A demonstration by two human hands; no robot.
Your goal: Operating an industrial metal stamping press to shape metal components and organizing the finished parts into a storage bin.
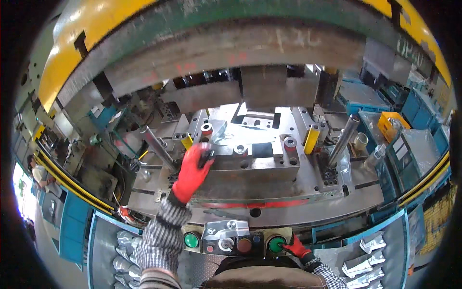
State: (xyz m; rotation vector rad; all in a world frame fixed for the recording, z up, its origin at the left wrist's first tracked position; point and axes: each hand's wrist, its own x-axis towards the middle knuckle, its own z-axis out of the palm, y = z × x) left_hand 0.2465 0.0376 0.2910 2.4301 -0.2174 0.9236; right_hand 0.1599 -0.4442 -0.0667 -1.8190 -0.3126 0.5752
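Observation:
My left hand, in a red glove, is raised at the left front of the lower die block. Its fingers are closed around a small dark object whose kind I cannot make out. Beside it stand a yellow post and a round bushing. Red-gloved too, my right hand has its fingers stretched onto the right green push button of the control panel. On that panel rests a bent sheet-metal part, near the left green button.
The press's heavy upper die hangs over the bed. Steel guide pillars stand at both sides. Formed metal parts fill bins at the lower left and lower right. A yellow crate sits at the right. Another person is far left.

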